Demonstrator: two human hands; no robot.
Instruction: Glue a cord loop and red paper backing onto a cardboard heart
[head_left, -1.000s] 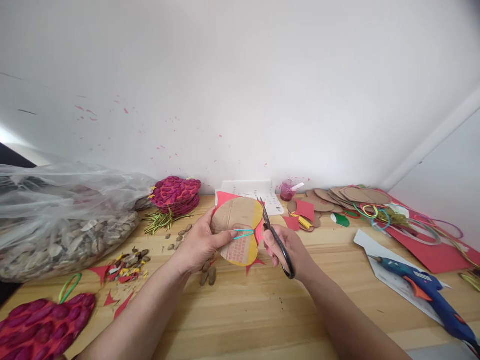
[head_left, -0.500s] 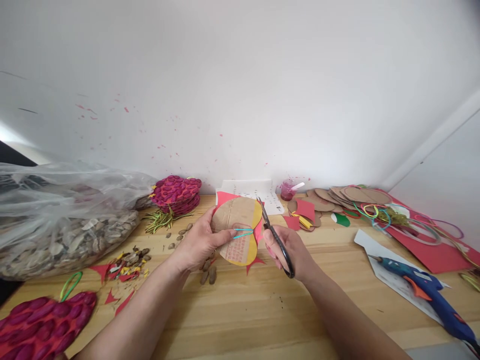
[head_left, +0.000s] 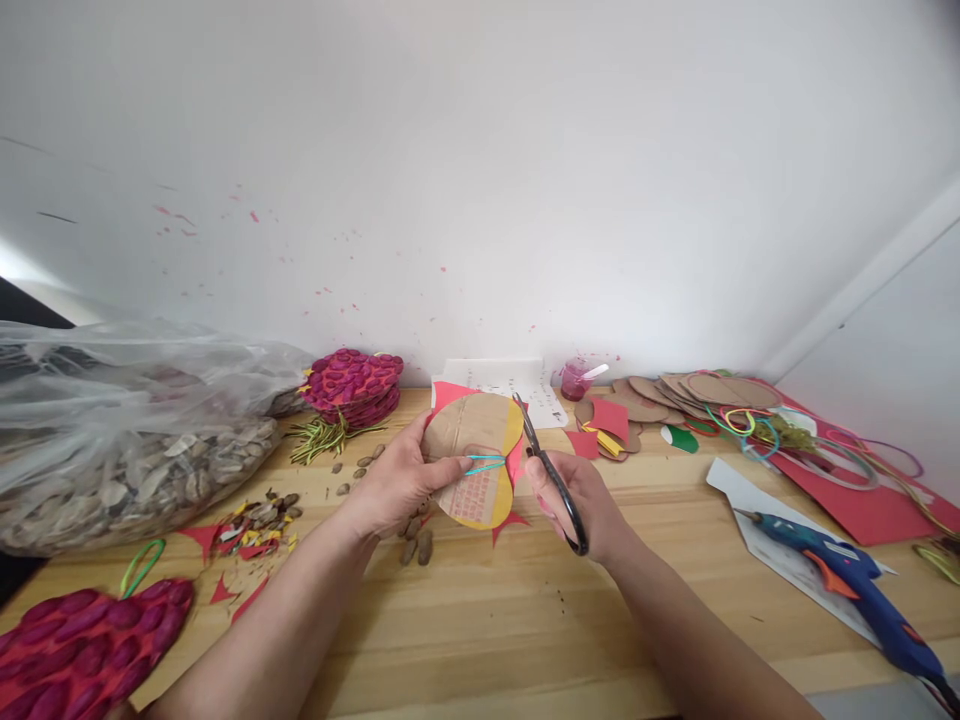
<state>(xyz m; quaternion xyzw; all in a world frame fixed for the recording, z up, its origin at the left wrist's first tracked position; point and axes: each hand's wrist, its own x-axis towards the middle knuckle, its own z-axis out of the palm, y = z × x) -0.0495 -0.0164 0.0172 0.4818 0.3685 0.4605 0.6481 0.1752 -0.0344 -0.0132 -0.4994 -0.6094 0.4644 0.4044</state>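
My left hand is closed on the left side of a heart-shaped cardboard piece, brown with a yellow edge and some red print. A blue cord loop lies across the cardboard, under my left thumb. Red paper shows behind the heart, at its right edge. In my right hand is a pair of black-handled scissors, its blades pointing up and away along the heart's right side. The blades look nearly closed; whether they touch the paper I cannot tell.
A clear plastic bag of shells or seeds bulges at the left. Purple-and-red hearts are stacked behind; another heart lies front left. At the right are a blue glue gun, cardboard cutouts and red sheets. A paint cup stands near the wall.
Almost nothing differs. The scissors and the cardboard heart stay in nearly the same position, with only a slight shift of the view.
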